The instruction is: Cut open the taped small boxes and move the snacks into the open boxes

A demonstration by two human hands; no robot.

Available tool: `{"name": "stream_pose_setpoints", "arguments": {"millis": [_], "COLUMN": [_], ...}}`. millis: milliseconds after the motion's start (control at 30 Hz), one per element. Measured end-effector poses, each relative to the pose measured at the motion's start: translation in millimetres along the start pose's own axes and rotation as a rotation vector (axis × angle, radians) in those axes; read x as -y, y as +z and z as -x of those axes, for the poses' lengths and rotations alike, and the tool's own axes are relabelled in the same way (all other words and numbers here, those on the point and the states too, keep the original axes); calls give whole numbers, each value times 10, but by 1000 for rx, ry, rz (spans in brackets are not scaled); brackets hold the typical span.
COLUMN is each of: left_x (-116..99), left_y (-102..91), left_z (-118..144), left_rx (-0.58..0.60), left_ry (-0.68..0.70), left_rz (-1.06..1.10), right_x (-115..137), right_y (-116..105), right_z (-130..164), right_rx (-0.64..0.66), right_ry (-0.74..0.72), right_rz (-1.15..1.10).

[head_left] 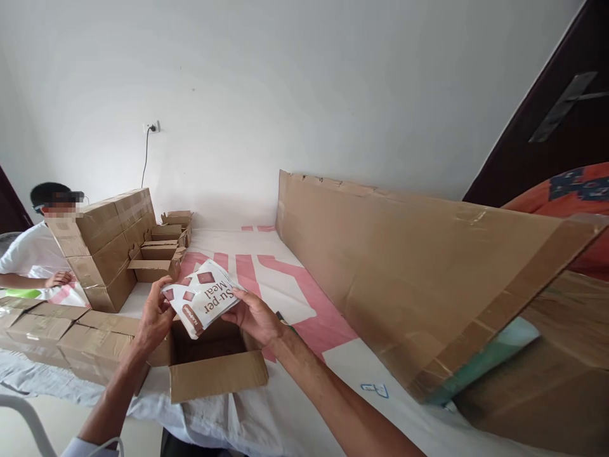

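Between my two hands is a white pouch point(202, 295) printed "Su-per Meal", tilted, with dark red squares on its face. My left hand point(156, 314) grips its left edge, while my right hand point(252, 315) pinches its right side. Directly below the pouch stands an opened cardboard box point(219, 377), its front flap folded out toward me. The box's inside looks dark, and the pouch hides part of it.
Taped cartons point(95, 339) line the table's front left, with a stacked wall of cartons point(109, 247) behind. Several open boxes point(159, 254) sit beside the stack. A person point(35, 263) is at the far left. A long cardboard panel point(404, 273) stands along the right.
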State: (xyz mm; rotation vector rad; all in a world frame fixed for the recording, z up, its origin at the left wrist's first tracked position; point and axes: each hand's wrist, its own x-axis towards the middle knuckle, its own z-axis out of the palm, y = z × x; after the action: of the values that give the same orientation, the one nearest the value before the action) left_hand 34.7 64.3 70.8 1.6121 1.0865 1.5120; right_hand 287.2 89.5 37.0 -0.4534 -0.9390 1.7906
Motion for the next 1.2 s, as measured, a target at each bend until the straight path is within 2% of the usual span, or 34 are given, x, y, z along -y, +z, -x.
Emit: {"name": "stream_pose_setpoints", "arguments": {"millis": [100,200,267,433,600,833,1000,1200], "left_x": [-47,-76,-79,-59,24,183,218,263], "left_y": [4,-3,2,8,-22,-39,-41,-51], "left_z": [46,75,78,11,-127,-247,-289,-351], "left_rx": [62,146,175,163,131,88,114,85], "left_ry": [-246,-380,-364,-235,-181,-193,-194,-238], "left_rz": [240,346,343,383,393,377,403,378], "right_x": [-37,-61,-61,-14,-53,-179,-139,-91], "right_y": [30,59,74,71,-29,-200,-137,-100], "right_z": [9,21,28,-2,-170,-438,-479,-471], "right_rx": [-14,-20,-7,23,-37,-138,-97,-65], "right_ry": [-90,-124,-124,-132,-166,-237,-248,-236], "right_rz": [24,42,53,156,335,396,393,401]}}
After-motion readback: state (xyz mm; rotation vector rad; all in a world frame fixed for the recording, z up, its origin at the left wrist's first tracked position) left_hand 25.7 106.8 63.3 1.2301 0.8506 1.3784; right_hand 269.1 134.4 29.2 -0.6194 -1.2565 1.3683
